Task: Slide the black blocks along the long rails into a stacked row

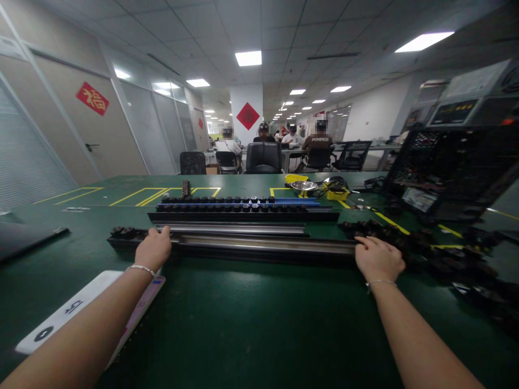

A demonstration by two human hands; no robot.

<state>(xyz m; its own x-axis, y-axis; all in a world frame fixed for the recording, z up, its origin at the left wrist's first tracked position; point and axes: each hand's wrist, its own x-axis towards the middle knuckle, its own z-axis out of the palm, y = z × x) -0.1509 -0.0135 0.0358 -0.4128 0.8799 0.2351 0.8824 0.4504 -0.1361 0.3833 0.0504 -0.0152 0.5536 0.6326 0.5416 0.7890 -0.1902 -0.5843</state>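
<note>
One rail (263,245) lies on the table (243,319), long axis left to right. Black blocks (122,232) sit at its left end; just right of them, the left hand (153,249) touches it. Most of its length extends rightward to the right hand (379,259), touching near the other end. Clamped or resting: cannot tell.

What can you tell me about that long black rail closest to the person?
The long black rail looks like metal: a straight, narrow channel with dark sides and a shiny silvery strip inside. Small dark pieces sit at its left end. It runs crosswise and seems to lie on the green table. The left hand and right hand touch it toward opposite ends.
</note>
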